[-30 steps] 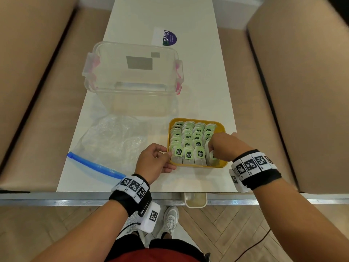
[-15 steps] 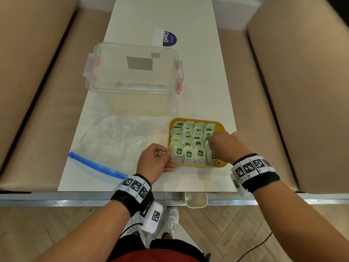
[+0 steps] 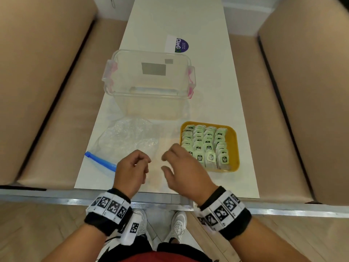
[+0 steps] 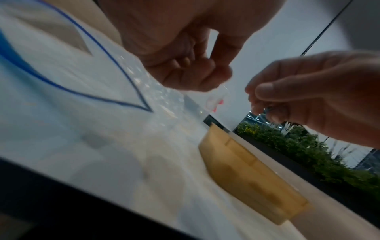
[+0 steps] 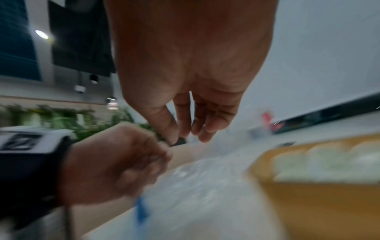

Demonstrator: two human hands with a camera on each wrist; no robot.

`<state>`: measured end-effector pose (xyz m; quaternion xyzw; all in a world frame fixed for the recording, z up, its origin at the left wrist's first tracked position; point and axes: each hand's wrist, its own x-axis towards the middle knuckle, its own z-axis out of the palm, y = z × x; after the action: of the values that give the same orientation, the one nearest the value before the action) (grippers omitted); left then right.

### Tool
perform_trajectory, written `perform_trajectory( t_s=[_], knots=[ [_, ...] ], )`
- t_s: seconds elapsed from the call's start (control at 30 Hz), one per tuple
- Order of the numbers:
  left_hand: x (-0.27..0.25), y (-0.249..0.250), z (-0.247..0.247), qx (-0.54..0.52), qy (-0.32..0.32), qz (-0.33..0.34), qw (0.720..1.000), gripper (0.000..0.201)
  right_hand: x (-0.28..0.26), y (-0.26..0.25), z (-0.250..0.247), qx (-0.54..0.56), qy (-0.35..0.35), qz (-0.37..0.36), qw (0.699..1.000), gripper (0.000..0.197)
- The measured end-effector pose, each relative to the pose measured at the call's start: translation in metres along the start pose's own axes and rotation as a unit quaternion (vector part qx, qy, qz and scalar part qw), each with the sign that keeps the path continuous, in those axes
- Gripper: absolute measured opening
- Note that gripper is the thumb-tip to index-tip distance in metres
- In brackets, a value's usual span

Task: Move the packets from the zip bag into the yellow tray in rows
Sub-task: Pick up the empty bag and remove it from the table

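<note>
The yellow tray (image 3: pixel 235 148) stands at the near right of the table, with green-labelled packets (image 3: pixel 207 146) upright in rows inside it. To its left the clear zip bag (image 3: pixel 128 142) with a blue zip strip lies flat and crumpled. Both hands hover between bag and tray, close together. My left hand (image 3: pixel 143 163) has its fingers curled in and holds nothing that I can see. My right hand (image 3: pixel 166 163) hangs with loosely bent fingers, empty, its back over the tray's near left corner. The wrist views are blurred: left hand (image 4: pixel 205 76), right hand (image 5: pixel 185 134), tray (image 5: pixel 308 203).
A clear lidded plastic box (image 3: pixel 147 95) with pink latches stands behind the bag and tray. A round sticker label (image 3: pixel 178 45) lies farther back. The white table is narrow, with tan padded surfaces on both sides and its metal front edge (image 3: pixel 170 201) near my wrists.
My left hand let go of the tray's left edge and my right hand left the packets at the tray's right. Both drew back and left, to the gap beside the bag.
</note>
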<state>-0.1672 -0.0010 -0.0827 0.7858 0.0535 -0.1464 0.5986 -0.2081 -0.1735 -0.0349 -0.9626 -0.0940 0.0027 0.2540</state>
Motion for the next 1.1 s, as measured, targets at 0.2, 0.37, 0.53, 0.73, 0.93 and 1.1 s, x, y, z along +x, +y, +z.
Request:
perform_trajectory(
  t_s=[0.2,0.37,0.53,0.73,0.93,1.1],
  knots=[
    [-0.014,-0.045,-0.083,0.103,0.130,0.002,0.986,0.024,0.039,-0.041,0.083,-0.024,-0.133,0.012,0.991,0.093],
    [-0.017,-0.087,-0.127,0.126,0.114,-0.147,0.974,0.032,0.040,-0.032,0.125,-0.121,-0.243,0.022,0.962,0.116],
    [-0.015,-0.121,-0.139,0.140,0.026,-0.317,0.938,0.018,0.004,-0.023,0.133,-0.130,-0.155,-0.080,0.976,0.054],
    [-0.018,-0.164,-0.129,0.141,0.036,-0.384,0.912,0.021,-0.041,-0.018,0.114,0.052,-0.182,-0.163,0.968,0.034],
    [-0.015,-0.178,-0.119,0.135,0.002,-0.452,0.882,0.017,-0.092,0.017,0.086,0.112,-0.269,-0.050,0.955,0.031],
    [-0.017,-0.174,-0.118,0.142,-0.030,-0.486,0.862,0.019,-0.141,0.086,0.086,0.143,-0.271,0.165,0.937,0.018]
  ],
)
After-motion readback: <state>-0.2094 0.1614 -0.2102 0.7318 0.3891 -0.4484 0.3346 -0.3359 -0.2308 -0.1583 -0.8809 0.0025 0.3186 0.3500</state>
